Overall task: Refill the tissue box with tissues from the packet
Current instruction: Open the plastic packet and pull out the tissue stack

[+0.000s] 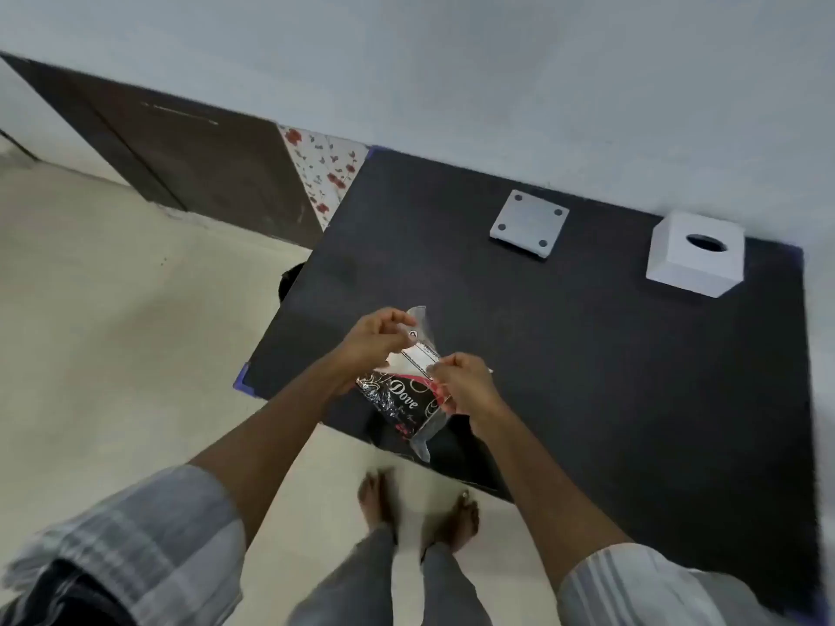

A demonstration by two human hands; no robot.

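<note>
A black and red tissue packet [403, 402] with clear plastic ends is held over the near left corner of the dark table [587, 354]. My left hand [372, 338] pinches the plastic at its far end. My right hand [461, 384] grips the packet's top edge near the white label. The white cube tissue box [696, 255], with an oval hole in its top, stands at the table's far right by the wall. Its flat white square base plate [529, 224], with a dark pad at each corner, lies apart to the left of the box.
The table stands against a pale wall [497, 74]. A dark wooden cabinet [189, 164] and a floral panel [323, 169] are at the far left. Beige floor [113, 332] lies to the left. My bare feet [420, 512] stand at the table's near edge.
</note>
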